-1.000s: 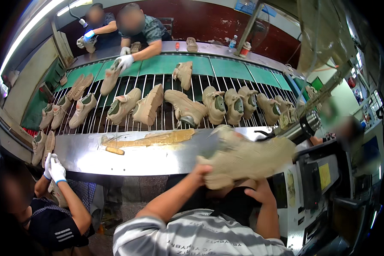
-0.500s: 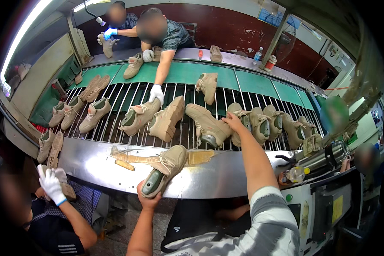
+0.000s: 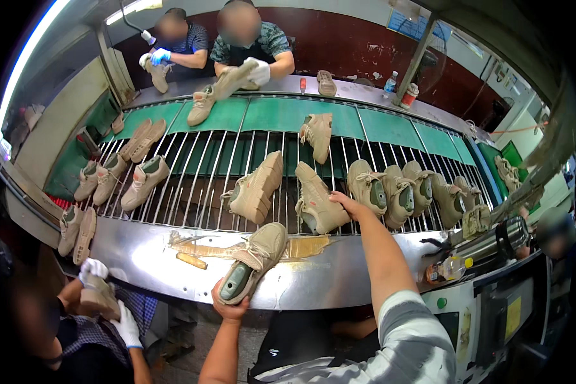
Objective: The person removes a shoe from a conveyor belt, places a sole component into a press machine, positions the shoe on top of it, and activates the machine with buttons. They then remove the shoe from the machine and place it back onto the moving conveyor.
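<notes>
Left hand (image 3: 232, 306) cups heel of tan shoe (image 3: 255, 261), fingers closed under it, lower centre on steel surface (image 3: 339, 275) w/ sole flat. Right hand (image 3: 347, 206) touches next shoe (image 3: 319, 200) on rollers; fingers approx. half curled.

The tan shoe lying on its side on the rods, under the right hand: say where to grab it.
Grip the tan shoe at its heel end, coming from the near side: it lies on its side, heel toward the steel ledge, where the right hand touches it.
</notes>
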{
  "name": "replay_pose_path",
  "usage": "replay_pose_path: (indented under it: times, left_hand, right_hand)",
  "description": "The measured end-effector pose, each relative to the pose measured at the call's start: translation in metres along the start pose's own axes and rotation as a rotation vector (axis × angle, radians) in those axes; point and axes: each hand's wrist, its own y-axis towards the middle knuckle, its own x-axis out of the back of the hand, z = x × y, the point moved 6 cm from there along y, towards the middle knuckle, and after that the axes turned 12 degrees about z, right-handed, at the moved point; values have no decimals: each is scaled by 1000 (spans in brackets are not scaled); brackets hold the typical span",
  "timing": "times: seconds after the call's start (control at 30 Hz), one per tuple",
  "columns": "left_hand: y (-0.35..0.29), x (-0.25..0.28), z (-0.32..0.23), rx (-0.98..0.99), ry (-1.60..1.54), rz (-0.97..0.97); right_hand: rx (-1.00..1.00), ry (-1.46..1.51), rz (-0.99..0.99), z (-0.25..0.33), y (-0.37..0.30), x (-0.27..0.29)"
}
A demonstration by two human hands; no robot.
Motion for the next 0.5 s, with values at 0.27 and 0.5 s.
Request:
replay_pose_path:
  times: [0.27,0.5]
  left_hand:
    - [21,-13,-45,79,17,473]
    - [40,-96,-82,79,-125,390]
  right_hand:
    - [16,-481,-347,84,-44,-39]
    - [319,-372,-490,83,-279,-30]
